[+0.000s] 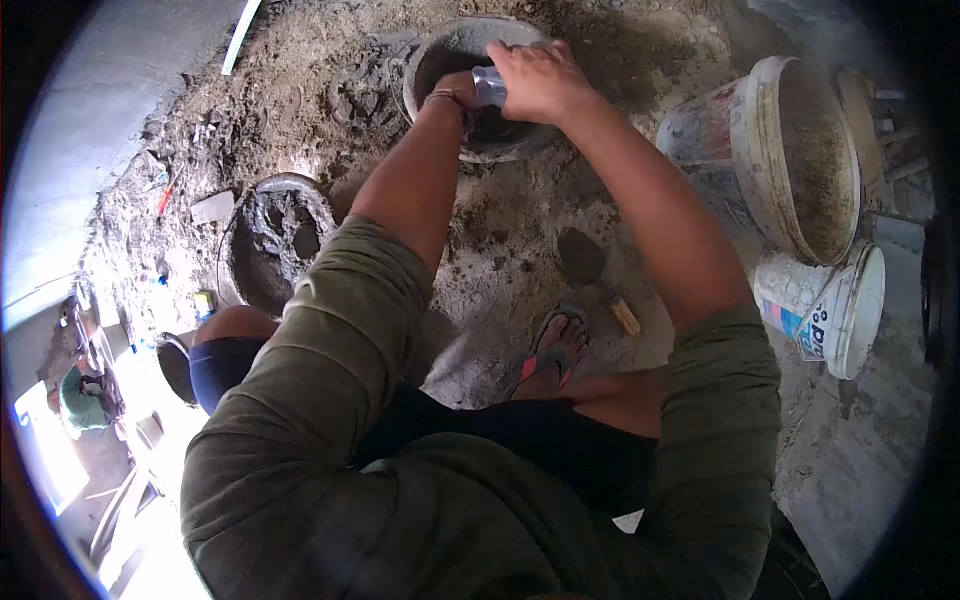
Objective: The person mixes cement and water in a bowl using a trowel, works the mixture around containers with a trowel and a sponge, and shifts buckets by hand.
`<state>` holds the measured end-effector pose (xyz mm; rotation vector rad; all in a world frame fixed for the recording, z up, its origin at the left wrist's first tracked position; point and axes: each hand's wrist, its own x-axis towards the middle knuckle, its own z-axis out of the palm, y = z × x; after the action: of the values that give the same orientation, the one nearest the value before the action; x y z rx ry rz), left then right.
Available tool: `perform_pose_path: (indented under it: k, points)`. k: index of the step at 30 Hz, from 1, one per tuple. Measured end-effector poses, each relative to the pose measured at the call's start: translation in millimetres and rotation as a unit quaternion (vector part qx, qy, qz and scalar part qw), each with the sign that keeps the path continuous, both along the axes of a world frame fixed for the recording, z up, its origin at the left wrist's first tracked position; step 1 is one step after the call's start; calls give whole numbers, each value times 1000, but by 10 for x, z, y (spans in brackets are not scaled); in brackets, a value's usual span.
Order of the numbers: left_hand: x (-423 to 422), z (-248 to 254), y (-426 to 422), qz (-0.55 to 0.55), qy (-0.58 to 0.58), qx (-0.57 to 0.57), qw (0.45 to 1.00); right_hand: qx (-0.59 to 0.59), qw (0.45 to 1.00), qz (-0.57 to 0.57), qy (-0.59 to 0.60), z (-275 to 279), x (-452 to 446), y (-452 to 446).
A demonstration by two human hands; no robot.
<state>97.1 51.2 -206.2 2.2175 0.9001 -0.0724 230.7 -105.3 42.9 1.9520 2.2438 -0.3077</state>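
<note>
My right hand (543, 82) is wrapped round a clear plastic container (490, 87), perhaps a bottle or cup, over a mud-caked round tub (490, 153). Beside the container's left end is my left hand (457, 90), with a band at the wrist. Its fingers are mostly hidden, so their grip does not show. Grey, wet-looking residue coats the inside of the tub, but its bottom is largely covered by my hands.
A second round tub (228, 262) holds wet grey mix, with a flat pale piece (212, 208) beside it. At right lie a large dirty bucket (745, 150) and a smaller white bucket (815, 310). Another person (85, 400) is at far left.
</note>
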Motion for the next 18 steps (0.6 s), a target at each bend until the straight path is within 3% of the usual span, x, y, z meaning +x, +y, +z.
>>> perform_pose_path:
  k: [3, 5, 8, 9, 10, 11, 12, 13, 14, 15, 17, 18]
  points:
    - [11, -302, -228, 12, 59, 136, 989, -59, 997, -16, -41, 259, 37, -122]
    - [456, -195, -455, 2, 73, 226, 971, 86, 996, -25, -30, 108, 228, -171]
    - [605, 386, -250, 87, 115, 304, 942, 122, 986, -117, 4, 388, 488, -239]
    - [542, 1027, -408, 126, 170, 327, 921, 137, 978, -150, 53, 625, 642, -329]
    - [407, 876, -70, 217, 129, 286, 924, 153, 966, -182, 104, 949, 795, -463]
    - [183, 964, 82, 203, 59, 297, 931, 172, 949, -216, 152, 1239, 985, -600]
    - [4, 1037, 260, 184, -9, 307, 934, 307, 899, -251, 188, 1633, 1432, -1003]
    - [-76, 1576, -157, 238, -131, 323, 907, 428, 837, -241, 240, 1867, 1654, -1280]
    - [-251, 1628, -145, 254, -123, 404, 870, 425, 829, -304, 197, 1977, 1930, -1570]
    - [-269, 1948, -390, 344, 24, 335, 877, 457, 832, -295, 113, 1930, 2250, -1754]
    - [-1114, 3, 1058, 296, 104, 215, 925, 515, 804, -290, -65, 1858, 2852, -2131]
    - [-973, 365, 610, 307, -24, 116, 944, 375, 735, -519, 221, 1841, 2894, -2194]
